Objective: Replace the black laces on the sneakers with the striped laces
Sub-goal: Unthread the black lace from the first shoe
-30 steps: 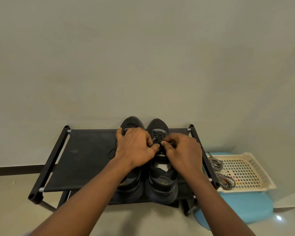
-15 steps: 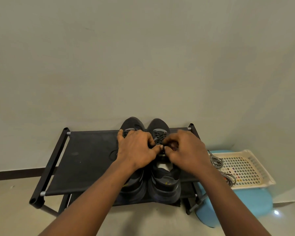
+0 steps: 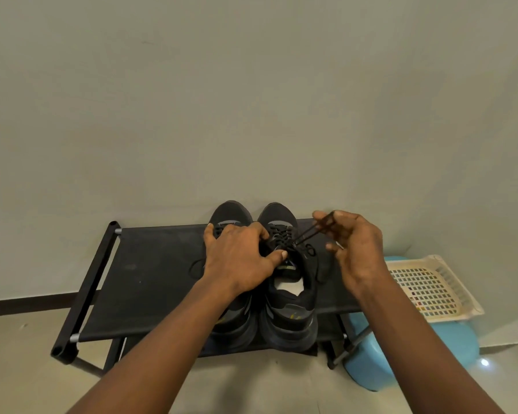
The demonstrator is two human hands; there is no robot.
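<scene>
Two black sneakers stand side by side on a black shoe rack (image 3: pixel 150 264), toes toward the wall. My left hand (image 3: pixel 240 258) lies over the left sneaker (image 3: pixel 231 213) and presses its thumb on the tongue of the right sneaker (image 3: pixel 290 309). My right hand (image 3: pixel 356 246) is raised to the right of that shoe and pinches a black lace (image 3: pixel 308 233), drawn taut from the eyelets. The striped laces are hidden behind my right hand and forearm.
A cream perforated plastic tray (image 3: pixel 431 288) rests on a light blue stool (image 3: pixel 449 348) to the right of the rack. A pale wall stands right behind the shoes. Tiled floor lies in front of the rack.
My right hand has lifted away to the right, pulling a length of black lace out of the right sneaker. My left hand has stayed pressed on the shoes.
</scene>
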